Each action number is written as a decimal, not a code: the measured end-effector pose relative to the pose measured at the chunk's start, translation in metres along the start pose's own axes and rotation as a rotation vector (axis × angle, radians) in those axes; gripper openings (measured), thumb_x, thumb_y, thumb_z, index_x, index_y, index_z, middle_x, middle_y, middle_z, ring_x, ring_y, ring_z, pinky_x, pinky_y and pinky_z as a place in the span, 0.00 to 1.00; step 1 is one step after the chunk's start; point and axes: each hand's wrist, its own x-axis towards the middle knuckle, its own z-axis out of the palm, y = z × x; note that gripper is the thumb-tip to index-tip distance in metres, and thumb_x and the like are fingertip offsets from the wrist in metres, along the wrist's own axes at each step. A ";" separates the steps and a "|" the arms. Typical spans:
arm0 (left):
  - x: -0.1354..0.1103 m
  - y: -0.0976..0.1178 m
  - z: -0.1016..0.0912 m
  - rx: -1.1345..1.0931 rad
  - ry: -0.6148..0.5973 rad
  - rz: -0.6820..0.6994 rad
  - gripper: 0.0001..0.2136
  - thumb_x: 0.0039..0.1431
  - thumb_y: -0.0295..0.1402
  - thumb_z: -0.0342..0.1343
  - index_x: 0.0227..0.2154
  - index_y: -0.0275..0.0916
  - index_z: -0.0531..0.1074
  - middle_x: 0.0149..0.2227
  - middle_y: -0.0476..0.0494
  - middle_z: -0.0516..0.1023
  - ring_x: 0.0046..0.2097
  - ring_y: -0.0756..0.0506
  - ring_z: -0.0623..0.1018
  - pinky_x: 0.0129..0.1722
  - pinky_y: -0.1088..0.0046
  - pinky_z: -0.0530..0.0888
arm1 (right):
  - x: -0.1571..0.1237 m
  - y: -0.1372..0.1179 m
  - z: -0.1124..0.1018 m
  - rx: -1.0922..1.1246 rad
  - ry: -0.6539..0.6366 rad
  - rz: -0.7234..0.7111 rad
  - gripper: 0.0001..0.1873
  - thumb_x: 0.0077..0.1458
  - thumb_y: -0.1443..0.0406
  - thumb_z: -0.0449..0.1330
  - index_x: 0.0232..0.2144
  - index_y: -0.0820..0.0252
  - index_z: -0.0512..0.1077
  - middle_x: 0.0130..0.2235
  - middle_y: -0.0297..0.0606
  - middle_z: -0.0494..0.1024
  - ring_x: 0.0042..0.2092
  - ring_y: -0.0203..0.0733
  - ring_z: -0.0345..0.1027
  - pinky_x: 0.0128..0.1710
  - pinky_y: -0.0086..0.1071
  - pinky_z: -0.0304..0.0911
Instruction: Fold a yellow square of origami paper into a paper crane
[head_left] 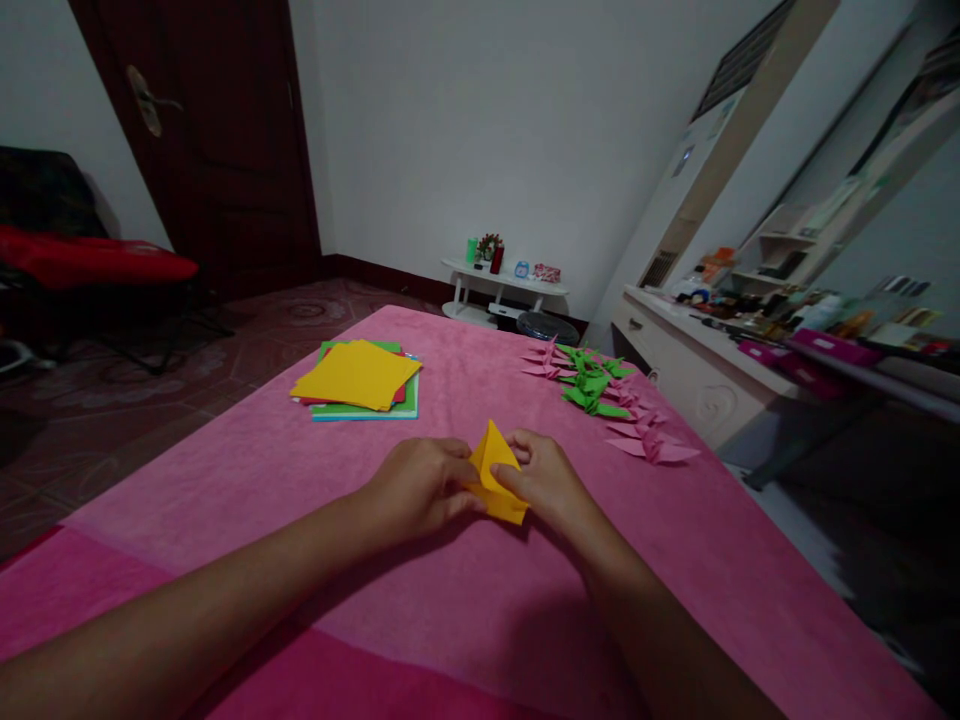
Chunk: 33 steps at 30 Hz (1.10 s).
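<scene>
A partly folded yellow origami paper (pixel 495 480) is held between both hands near the middle of the pink cloth, its pointed tip upward and a flap spread toward me. My left hand (pixel 427 482) pinches its left edge, thumb and fingers closed on it. On the other side my right hand (pixel 545 478) grips the paper, with the thumb pressed on its front face. Some fingertips are hidden behind the paper. Beyond my left hand lies a stack of coloured paper sheets (pixel 356 377), yellow on top. Farther right are green paper cranes (pixel 589 385) and pink paper cranes (pixel 654 442).
The pink cloth (pixel 247 470) covers the surface under my hands. A dresser (pixel 690 350) with many small items stands along the right. A low white stand (pixel 510 280) is by the far wall, and a red-covered chair (pixel 97 262) is at the left near a dark door (pixel 202 140).
</scene>
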 end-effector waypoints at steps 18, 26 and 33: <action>0.004 -0.035 -0.003 -0.736 -0.042 -0.455 0.18 0.47 0.44 0.60 0.27 0.29 0.75 0.21 0.46 0.70 0.22 0.54 0.65 0.22 0.79 0.59 | 0.002 0.013 -0.008 0.268 -0.231 0.054 0.16 0.43 0.58 0.67 0.31 0.65 0.76 0.29 0.37 0.75 0.29 0.34 0.65 0.30 0.27 0.58; 0.002 -0.016 -0.018 -0.689 -0.542 -0.328 0.14 0.45 0.39 0.62 0.32 0.34 0.75 0.25 0.48 0.71 0.24 0.53 0.67 0.22 0.80 0.63 | -0.005 0.000 -0.004 -0.001 -0.350 -0.133 0.10 0.44 0.62 0.65 0.22 0.65 0.75 0.26 0.34 0.70 0.28 0.33 0.61 0.27 0.27 0.56; -0.004 -0.016 -0.009 -0.502 -0.536 -0.263 0.09 0.49 0.35 0.58 0.32 0.36 0.74 0.24 0.50 0.71 0.24 0.52 0.68 0.23 0.82 0.64 | -0.009 -0.005 -0.003 -0.064 -0.464 -0.067 0.06 0.42 0.65 0.65 0.23 0.65 0.75 0.26 0.33 0.71 0.26 0.32 0.61 0.25 0.25 0.55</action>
